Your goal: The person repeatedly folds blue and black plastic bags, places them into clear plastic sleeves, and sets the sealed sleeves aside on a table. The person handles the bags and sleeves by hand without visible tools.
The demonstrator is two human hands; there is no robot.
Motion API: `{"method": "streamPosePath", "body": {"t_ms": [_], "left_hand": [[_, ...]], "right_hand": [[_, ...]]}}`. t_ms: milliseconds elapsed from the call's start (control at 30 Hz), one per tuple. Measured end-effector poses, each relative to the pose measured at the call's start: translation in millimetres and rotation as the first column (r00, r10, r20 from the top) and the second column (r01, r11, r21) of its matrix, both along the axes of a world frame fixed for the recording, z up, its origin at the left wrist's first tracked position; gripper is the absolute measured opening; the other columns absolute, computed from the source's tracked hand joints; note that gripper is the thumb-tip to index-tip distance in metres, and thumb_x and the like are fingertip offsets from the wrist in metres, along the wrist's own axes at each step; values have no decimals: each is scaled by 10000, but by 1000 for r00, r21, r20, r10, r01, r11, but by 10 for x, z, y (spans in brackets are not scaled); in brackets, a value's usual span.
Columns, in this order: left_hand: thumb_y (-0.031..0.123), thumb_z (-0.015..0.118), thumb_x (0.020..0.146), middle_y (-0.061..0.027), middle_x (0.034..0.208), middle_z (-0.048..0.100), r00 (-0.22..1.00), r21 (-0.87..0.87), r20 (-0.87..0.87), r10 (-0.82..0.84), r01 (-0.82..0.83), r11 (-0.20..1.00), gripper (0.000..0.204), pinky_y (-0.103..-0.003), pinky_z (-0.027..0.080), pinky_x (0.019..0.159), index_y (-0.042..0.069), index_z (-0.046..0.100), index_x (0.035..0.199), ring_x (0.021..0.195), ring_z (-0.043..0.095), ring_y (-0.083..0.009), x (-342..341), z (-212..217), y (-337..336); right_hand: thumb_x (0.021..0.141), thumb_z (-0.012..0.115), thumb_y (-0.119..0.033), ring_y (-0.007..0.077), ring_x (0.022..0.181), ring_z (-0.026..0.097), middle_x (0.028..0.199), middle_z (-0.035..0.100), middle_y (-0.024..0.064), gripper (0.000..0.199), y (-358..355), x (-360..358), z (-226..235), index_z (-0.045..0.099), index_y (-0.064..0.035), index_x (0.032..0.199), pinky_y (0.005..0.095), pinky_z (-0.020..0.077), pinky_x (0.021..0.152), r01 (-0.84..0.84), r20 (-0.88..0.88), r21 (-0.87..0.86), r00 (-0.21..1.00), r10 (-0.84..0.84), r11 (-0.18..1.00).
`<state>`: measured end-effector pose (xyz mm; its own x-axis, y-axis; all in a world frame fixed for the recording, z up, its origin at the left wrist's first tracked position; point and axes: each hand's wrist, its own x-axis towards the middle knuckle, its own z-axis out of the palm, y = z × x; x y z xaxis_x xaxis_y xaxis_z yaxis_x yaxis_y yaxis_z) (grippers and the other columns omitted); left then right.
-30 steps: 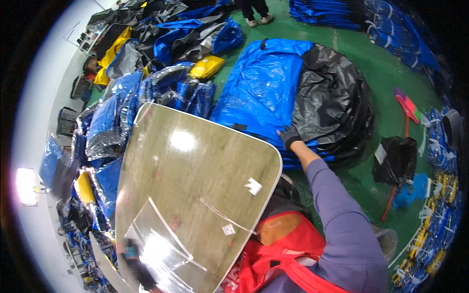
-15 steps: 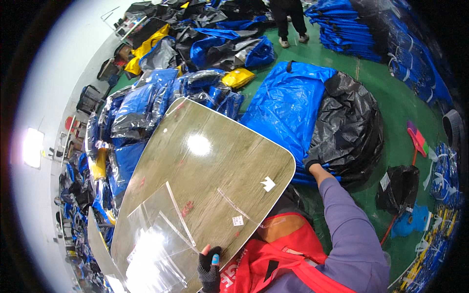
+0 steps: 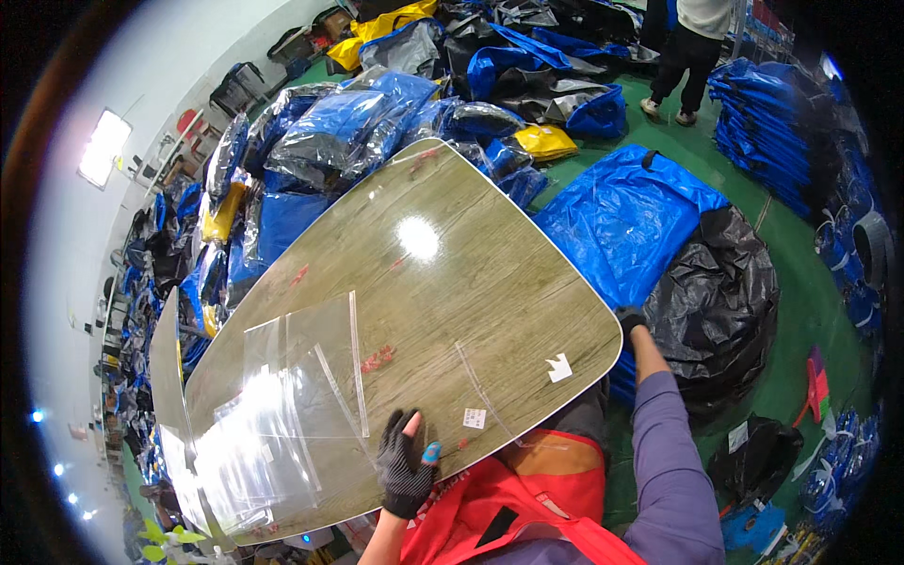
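A wood-patterned table (image 3: 508, 273) with rounded corners and a white rim fills the middle. My left hand (image 3: 407, 469), in a dark dotted glove with bare fingertips and a blue wrap on one finger, lies on its near edge, fingers stretched out and holding nothing. Beside it, clear plastic bags (image 3: 292, 405) are spread in a glossy pile. My right hand (image 3: 633, 318), in a black glove, reaches past the table's right corner and grips a large blue-and-black bag (image 3: 626, 221) on the floor. Its fingertips are mostly hidden against the material.
Plastic-wrapped blue packages (image 3: 325, 132) are heaped beyond the table, with a yellow packet (image 3: 546, 142) at their right. A person (image 3: 687, 61) stands at the far right near stacked blue sheets (image 3: 758, 122). A black sack (image 3: 753, 457) and red-handled dustpan (image 3: 816, 386) are at right.
The view has swung left. My left hand has moved farther onto the table, its fingers extended. My right hand stays at the blue-and-black bag, now closer to the table's corner.
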<state>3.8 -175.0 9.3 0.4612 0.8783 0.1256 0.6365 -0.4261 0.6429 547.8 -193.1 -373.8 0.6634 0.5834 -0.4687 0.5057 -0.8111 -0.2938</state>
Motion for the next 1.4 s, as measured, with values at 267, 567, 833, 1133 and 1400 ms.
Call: {"method": "streamPosePath", "body": {"t_ms": [267,567,833,1133,1400], "left_hand": [[320,606,856,-203,1294,540,852,170,-110,-512,524,835,465,-522,293,1087,44,564,1228,1243,458,-420,1091,-23,-32],[273,623,846,-188,1273,568,790,141,-80,-608,612,778,421,-496,317,1081,50,596,1201,1247,464,-404,755,40,-153],[315,644,834,-191,1305,544,787,153,-237,-569,609,779,475,-528,287,1094,78,578,1240,1265,450,-403,694,-35,-179],[272,672,796,-197,1190,608,820,136,-160,-550,570,810,378,-554,339,1046,80,633,1119,1164,531,-416,772,-5,-152],[220,664,817,-180,1143,635,879,159,26,-476,466,870,339,-467,418,998,57,644,1114,1110,579,-368,717,-37,-169]], "right_hand": [[888,614,-434,328,966,585,982,651,147,494,-84,834,1960,585,-30,1171,437,475,837,136,-107,814,991,-84,565],[864,548,-301,209,608,601,667,644,100,294,-16,766,3084,655,-57,740,378,465,601,-25,0,809,999,43,587],[816,580,-305,348,871,655,963,687,158,262,-219,314,1484,689,-108,950,449,503,790,173,342,222,908,-243,960],[853,565,-283,363,891,635,968,665,182,273,-971,1138,1404,686,-110,1025,459,494,824,287,473,89,831,-294,954],[868,531,-178,373,875,611,927,640,151,254,167,695,4790,668,-108,1071,456,487,795,-587,680,731,661,-316,347]]}}
